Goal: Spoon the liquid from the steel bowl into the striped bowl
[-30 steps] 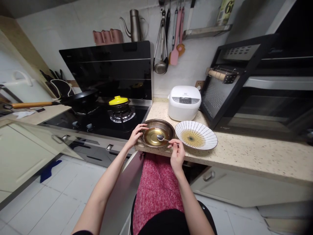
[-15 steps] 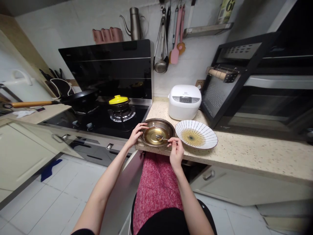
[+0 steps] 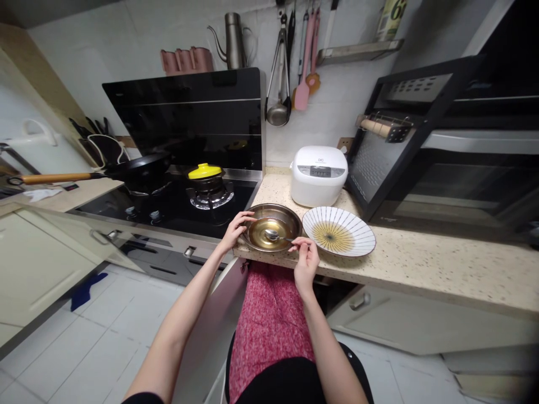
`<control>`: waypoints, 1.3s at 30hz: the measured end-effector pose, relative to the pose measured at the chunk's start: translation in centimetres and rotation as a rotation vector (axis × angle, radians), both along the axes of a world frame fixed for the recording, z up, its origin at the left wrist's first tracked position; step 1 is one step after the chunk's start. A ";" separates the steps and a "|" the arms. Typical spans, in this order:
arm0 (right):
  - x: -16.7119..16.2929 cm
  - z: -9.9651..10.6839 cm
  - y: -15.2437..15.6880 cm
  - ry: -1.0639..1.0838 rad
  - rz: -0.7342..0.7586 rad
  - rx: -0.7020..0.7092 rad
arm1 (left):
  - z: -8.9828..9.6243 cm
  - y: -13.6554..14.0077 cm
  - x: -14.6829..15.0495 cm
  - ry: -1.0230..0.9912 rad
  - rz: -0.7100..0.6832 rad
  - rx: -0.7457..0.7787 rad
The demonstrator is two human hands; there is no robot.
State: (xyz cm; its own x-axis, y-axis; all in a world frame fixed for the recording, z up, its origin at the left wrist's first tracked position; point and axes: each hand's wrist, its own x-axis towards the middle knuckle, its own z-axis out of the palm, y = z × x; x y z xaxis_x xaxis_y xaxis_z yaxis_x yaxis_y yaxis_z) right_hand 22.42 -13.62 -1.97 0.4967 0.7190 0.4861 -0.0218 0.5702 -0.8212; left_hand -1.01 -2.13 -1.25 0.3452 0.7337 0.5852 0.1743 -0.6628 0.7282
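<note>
A round stainless steel bowl (image 3: 290,216) sits at the front edge of the counter with a shallow yellowish liquid (image 3: 281,229) in it. My left hand (image 3: 236,230) grips the bowl's left rim, fingers over the edge. In my right hand (image 3: 305,258) a metal spoon (image 3: 273,235) is pinched by its handle, its bowl end over or in the liquid; which of the two I cannot tell. Close by on the right stands a wide white plate with dark radiating lines (image 3: 362,235), its middle yellowish-brown.
Behind the bowl is a white rice cooker (image 3: 319,177). Left of it, the black gas hob (image 3: 177,216) bears a yellow-lidded pot (image 3: 205,171) and a black pan with a wooden handle (image 3: 59,178). A cabinet door (image 3: 223,303) hangs open below. An oven (image 3: 475,185) stands at right.
The spoon's bowl end has shifted slightly to the left and up within the steel bowl, and my right hand has turned a little. My left hand keeps its place on the rim.
</note>
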 end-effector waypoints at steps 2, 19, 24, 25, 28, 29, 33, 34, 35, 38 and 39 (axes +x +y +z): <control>0.1 -0.1 0.1 0.027 0.012 0.007 | 0.0 0.0 0.0 0.002 -0.003 0.005; 0.8 0.0 0.0 0.113 0.000 0.070 | 0.2 -0.3 0.0 -0.006 -0.005 -0.008; 1.1 0.2 -0.3 0.118 -0.006 0.068 | 0.2 -0.3 0.1 -0.008 0.002 -0.016; 1.1 0.2 -0.3 0.116 -0.010 0.067 | 0.2 -0.2 0.1 -0.007 0.000 -0.017; 1.2 0.4 -0.5 0.114 -0.015 0.070 | 0.1 -0.1 0.1 -0.006 -0.005 -0.013; 1.2 0.4 -0.5 0.114 -0.016 0.072 | 0.1 -0.1 0.1 -0.006 -0.004 -0.014; 1.2 0.5 -0.6 0.110 -0.029 0.067 | 0.1 -0.1 0.1 0.001 0.002 -0.017; 1.2 0.6 -0.6 0.110 -0.030 0.068 | 0.1 -0.1 0.1 0.001 0.002 -0.017; 1.2 0.6 -0.7 0.113 -0.029 0.071 | 0.1 -0.1 0.1 -0.001 0.003 -0.017; 1.3 0.7 -0.7 0.122 -0.026 0.079 | 0.1 -0.1 0.0 0.000 0.003 -0.015; 1.4 0.8 -0.8 0.122 -0.029 0.079 | 0.1 -0.1 0.0 0.003 0.003 -0.014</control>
